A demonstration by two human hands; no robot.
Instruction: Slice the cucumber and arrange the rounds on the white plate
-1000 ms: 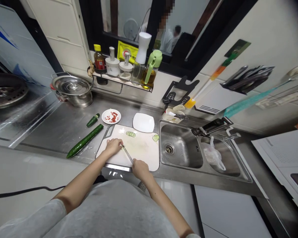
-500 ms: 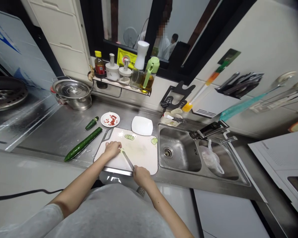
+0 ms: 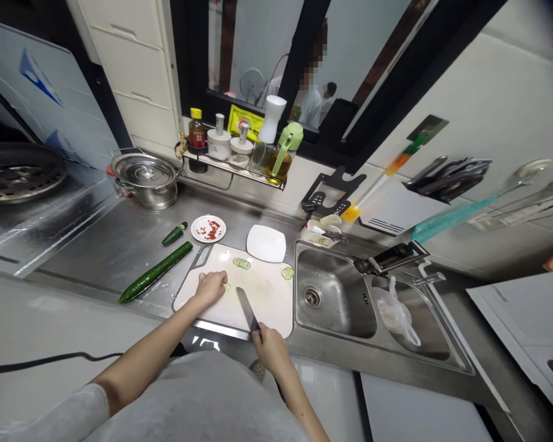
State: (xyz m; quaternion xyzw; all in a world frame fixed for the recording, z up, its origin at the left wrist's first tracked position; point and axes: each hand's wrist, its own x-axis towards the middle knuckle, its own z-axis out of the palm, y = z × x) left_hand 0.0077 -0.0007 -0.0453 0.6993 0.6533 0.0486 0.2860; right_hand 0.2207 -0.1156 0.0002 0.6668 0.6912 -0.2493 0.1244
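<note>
My right hand [image 3: 271, 347] is closed round the handle of a kitchen knife [image 3: 246, 308], whose blade slants over the white cutting board [image 3: 262, 304]. On the board's left part rests my left hand [image 3: 211, 287], fingers curled down beside a small pale-green cucumber piece [image 3: 228, 287]; whatever lies under the fingers is hidden. The blade tip is a little to the right of that piece, apart from it. Farther back lies an overlapped row of cucumber slices [image 3: 242, 263], and more cucumber slices [image 3: 287, 272] sit by the board's right edge.
Left of the board lie a long cucumber [image 3: 156, 272] and a shorter cut cucumber [image 3: 174, 234]. Behind it stand a plate of red bits [image 3: 197, 231] and a white dish [image 3: 266, 243]. A double sink [image 3: 336, 331] adjoins on the right; a steel pot [image 3: 154, 193] stands at back left.
The knife has moved right, away from the cucumber piece, and my right hand has shifted right and nearer to me. My left hand stays almost in place. The camera view has tilted slightly.
</note>
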